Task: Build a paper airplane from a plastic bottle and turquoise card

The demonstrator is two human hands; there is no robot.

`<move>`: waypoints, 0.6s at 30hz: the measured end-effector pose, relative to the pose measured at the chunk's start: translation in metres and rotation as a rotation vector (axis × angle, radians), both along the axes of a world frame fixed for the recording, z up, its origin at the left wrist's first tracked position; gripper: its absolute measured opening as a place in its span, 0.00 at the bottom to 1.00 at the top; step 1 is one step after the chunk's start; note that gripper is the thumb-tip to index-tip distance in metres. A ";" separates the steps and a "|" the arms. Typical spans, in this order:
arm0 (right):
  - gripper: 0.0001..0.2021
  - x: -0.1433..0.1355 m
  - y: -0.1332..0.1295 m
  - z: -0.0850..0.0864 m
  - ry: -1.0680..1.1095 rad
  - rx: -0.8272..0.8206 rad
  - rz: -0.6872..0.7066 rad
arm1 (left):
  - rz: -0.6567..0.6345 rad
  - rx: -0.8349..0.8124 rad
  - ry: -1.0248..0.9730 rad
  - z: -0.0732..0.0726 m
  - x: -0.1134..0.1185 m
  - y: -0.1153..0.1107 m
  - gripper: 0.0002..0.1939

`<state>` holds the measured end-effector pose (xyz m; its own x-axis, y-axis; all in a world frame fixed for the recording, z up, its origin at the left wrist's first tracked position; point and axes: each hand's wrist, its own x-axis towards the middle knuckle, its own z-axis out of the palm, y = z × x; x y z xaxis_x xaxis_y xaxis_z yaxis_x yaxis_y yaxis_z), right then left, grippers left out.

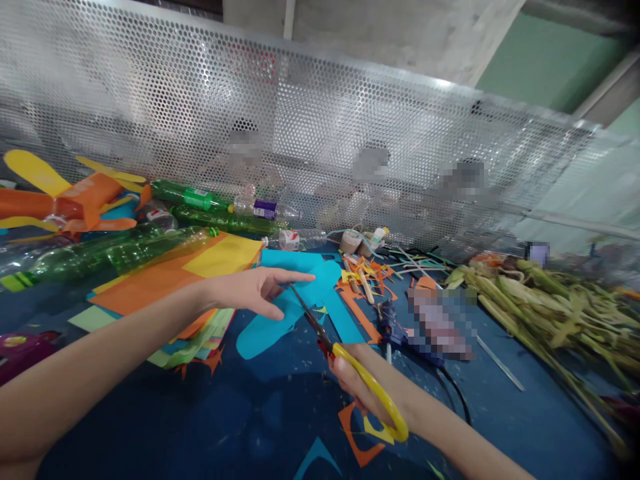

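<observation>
My right hand is closed round the yellow-handled scissors, whose dark blades point up and to the left over the blue paper. My left hand is open, with its index finger stretched out and its thumb apart. It hovers at or just over a blue paper cutout with rounded blades, close to the scissors' tip. Whether the fingertips touch the paper I cannot tell. More blue paper lies just beyond and to the right.
Orange and yellow sheets are stacked at left, below green plastic bottles and an orange-and-yellow pinwheel. A blue glue gun, paper scraps and dried husks lie at right. A perforated metal panel closes off the back.
</observation>
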<state>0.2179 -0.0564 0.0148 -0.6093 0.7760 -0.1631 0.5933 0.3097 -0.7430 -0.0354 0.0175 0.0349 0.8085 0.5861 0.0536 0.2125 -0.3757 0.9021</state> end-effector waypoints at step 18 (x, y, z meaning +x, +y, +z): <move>0.28 -0.001 0.004 -0.006 0.002 -0.002 0.016 | -0.014 -0.128 -0.070 -0.004 -0.001 0.004 0.37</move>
